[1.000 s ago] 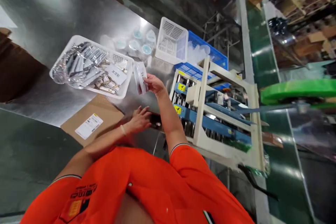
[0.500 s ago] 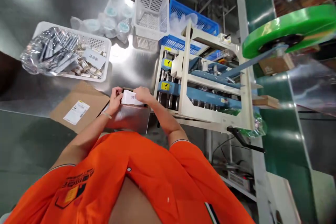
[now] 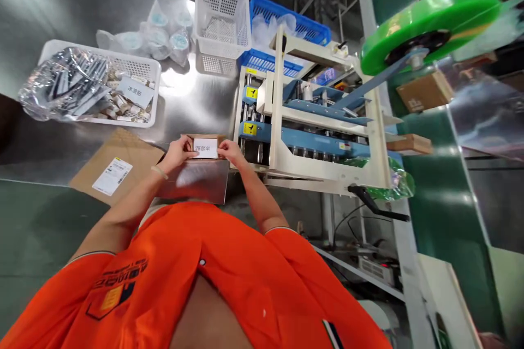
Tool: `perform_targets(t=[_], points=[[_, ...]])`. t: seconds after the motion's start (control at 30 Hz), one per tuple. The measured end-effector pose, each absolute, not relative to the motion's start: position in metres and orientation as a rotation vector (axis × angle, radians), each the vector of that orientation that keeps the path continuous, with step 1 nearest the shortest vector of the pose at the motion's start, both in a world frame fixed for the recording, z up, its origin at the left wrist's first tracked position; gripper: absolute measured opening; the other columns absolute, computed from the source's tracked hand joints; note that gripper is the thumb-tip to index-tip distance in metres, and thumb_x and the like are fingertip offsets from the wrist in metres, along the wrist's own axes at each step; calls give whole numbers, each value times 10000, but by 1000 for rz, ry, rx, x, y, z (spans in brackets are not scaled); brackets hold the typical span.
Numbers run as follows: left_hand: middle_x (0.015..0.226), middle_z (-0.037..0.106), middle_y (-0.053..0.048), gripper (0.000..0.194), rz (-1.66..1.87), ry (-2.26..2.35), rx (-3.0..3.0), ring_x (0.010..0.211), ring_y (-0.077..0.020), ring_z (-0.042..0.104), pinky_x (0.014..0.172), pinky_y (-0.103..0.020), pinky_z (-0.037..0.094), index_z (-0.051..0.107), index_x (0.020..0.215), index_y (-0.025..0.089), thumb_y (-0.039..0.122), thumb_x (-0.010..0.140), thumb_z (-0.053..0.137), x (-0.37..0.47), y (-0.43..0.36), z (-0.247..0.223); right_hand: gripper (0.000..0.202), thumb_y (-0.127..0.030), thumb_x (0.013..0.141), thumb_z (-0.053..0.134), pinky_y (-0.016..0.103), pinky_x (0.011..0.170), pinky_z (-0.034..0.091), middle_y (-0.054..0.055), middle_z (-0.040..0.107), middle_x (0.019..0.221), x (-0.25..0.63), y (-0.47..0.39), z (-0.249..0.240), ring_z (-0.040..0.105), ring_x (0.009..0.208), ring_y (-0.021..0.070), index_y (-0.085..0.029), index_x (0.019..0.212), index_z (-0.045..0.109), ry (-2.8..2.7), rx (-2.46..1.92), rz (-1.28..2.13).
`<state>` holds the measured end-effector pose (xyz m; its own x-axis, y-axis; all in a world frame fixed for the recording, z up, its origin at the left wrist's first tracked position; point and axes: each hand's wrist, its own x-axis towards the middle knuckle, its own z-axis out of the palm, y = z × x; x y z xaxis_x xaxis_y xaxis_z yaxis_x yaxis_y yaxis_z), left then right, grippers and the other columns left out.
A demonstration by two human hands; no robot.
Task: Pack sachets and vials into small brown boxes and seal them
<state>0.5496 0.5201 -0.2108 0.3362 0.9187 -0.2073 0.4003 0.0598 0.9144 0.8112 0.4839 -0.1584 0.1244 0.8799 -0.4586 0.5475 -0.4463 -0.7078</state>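
Note:
A small open cardboard box [image 3: 210, 137] sits at the metal table's near edge. In its opening lies a white packet [image 3: 206, 148] with printed characters. My left hand [image 3: 178, 152] is closed at the packet's left end, thumb and fingers pinching there. On the right, my right hand [image 3: 230, 151] has its fingertips pressed together on the packet's other end. Left of my hands rests a flattened brown cardboard piece [image 3: 135, 151] with a white label [image 3: 112, 176].
A white basket [image 3: 154, 99] at the left holds wrapped tools, small bottles and a packet. Behind are bagged round containers [image 3: 158, 41], a white basket [image 3: 244, 27] and a blue crate [image 3: 305, 23]. A roller machine [image 3: 276, 120] borders the right, with a green tape roll [image 3: 434, 22].
The packet now lies flatter and squarer in the box, its print fully visible. My right hand has drawn back to the packet's right end. The view has shifted slightly.

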Motion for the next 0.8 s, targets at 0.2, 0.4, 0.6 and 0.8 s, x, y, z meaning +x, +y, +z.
perform_targets(t=[0.2,0.4,0.6,0.8], points=[[874,760,-112,268,241,1186,1977,906,-320,733,856,-389,539,698,857,225,463,903,812,558,519,-200,123,-131,871,793,271,853,497,68,781,831,789,518,-164,700,893,214,-169,767,739,-2036,-2181,1143],[1332,710,-311,369,378,1830,1949,1320,-527,619,1103,-669,485,675,1194,121,413,994,777,582,492,-198,346,-341,959,840,422,1136,506,182,803,1318,810,550,-148,688,1314,373,-150,1246,823,-2087,-2044,765],[1739,466,-347,789,398,1682,2147,1680,-538,344,1333,-731,255,502,1654,103,382,977,795,578,495,-193,1383,-554,623,1106,633,1368,327,308,403,1810,796,511,-182,319,1708,535,-122,1767,459,-2570,-1856,833],[1723,438,-442,1016,-53,1316,2457,1703,-598,294,1377,-772,115,400,1719,-92,494,961,737,568,506,-193,1321,-523,764,1045,582,1392,316,324,390,1791,795,475,-210,303,1703,489,-65,1802,369,-2489,-1882,696]])
